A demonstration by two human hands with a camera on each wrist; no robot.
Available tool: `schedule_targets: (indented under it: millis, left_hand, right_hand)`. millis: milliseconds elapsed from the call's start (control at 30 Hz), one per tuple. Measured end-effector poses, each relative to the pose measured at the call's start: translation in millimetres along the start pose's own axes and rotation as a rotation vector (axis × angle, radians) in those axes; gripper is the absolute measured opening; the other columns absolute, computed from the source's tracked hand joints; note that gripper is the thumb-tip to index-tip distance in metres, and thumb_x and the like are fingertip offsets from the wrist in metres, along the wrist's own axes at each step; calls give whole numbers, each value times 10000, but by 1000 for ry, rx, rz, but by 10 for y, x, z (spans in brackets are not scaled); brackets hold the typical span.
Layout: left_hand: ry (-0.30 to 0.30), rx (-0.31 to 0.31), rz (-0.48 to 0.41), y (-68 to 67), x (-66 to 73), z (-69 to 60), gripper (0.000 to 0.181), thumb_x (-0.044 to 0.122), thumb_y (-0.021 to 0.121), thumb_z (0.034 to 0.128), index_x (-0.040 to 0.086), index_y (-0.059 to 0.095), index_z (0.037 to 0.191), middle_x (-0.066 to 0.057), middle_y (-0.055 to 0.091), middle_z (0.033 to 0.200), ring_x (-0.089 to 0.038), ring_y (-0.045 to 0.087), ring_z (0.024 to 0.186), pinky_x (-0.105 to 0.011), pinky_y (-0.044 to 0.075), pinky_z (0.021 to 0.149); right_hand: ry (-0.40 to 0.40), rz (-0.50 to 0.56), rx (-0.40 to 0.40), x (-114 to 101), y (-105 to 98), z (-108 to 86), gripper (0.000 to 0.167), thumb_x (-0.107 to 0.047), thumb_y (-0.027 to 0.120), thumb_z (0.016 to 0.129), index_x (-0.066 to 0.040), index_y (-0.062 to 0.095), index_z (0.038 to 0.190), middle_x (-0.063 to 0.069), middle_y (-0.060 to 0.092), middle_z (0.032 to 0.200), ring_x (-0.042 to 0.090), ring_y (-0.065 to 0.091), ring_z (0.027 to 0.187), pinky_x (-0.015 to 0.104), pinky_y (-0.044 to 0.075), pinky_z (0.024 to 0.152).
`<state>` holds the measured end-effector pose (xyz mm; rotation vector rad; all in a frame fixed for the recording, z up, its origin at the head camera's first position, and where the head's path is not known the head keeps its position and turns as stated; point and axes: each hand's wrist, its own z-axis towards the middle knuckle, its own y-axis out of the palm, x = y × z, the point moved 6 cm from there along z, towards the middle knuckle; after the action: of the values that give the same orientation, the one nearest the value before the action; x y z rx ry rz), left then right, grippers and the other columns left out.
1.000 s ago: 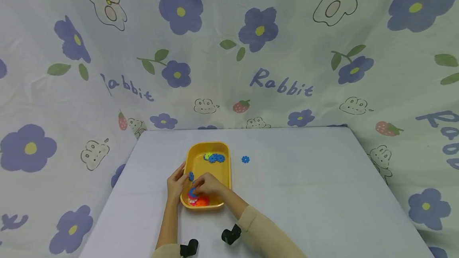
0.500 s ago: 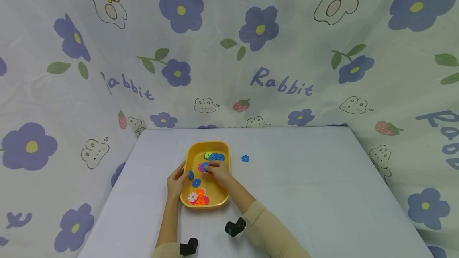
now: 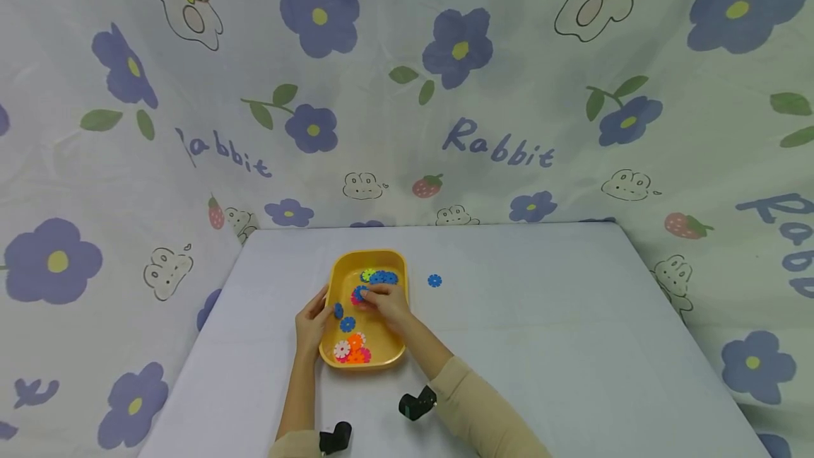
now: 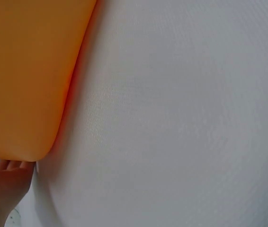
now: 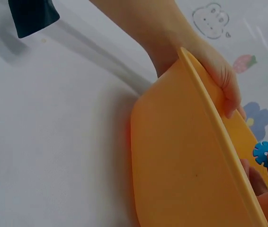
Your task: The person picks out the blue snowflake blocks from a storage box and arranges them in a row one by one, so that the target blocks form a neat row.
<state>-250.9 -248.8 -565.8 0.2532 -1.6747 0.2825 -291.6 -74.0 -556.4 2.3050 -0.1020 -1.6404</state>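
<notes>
In the head view, a yellow plastic tray [image 3: 379,336] lies on the white table with loose notched snowflake discs in it. My left hand [image 3: 313,324] grips its left side, thumb over the rim. My right hand [image 3: 389,305] is inside the tray and pinches a blue snowflake disc [image 5: 265,153] between thumb and finger. A pink disc [image 3: 355,300] shows just below it. Toward the near end lie a white disc [image 3: 342,349] and orange discs [image 3: 356,357]. A blue disc [image 3: 347,324] and a tilted blue disc [image 3: 338,311] are near my left thumb.
Blue discs [image 3: 384,278] and a yellow-green disc [image 3: 367,275] lie at the tray's far end. One blue disc [image 3: 434,280] rests on the table [image 3: 540,331] to the right of the tray. Printed cloth [image 3: 394,119] hangs behind and beside the table.
My right hand has moved from the near end of the tray toward its upper middle with the blue disc, uncovering the near discs. Over the last half second it has barely moved. My left hand stays put.
</notes>
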Motion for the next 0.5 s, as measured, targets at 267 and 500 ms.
schedule_targets:
  millis: [267, 500]
  left_hand:
    - [1, 7, -5, 9, -12, -2, 472, 25, 568, 894, 71, 506, 1360, -216, 515, 1334, -206, 495, 1134, -52, 446, 786]
    - [-11, -16, -33, 17, -25, -7, 476, 25, 546, 909, 81, 484, 1377, -211, 474, 1377, -239, 447, 1214, -37, 425, 814]
  right_hand:
    - [43, 56, 8, -85, -14, -59, 283, -94, 658, 871, 70, 652, 1101, 97, 679, 878, 324, 680, 891, 353, 556, 770]
    - [-10, 45, -11, -303, -114, -119, 272, -87, 663, 860, 39, 671, 1101, 118, 685, 923, 218, 703, 794, 289, 560, 732]
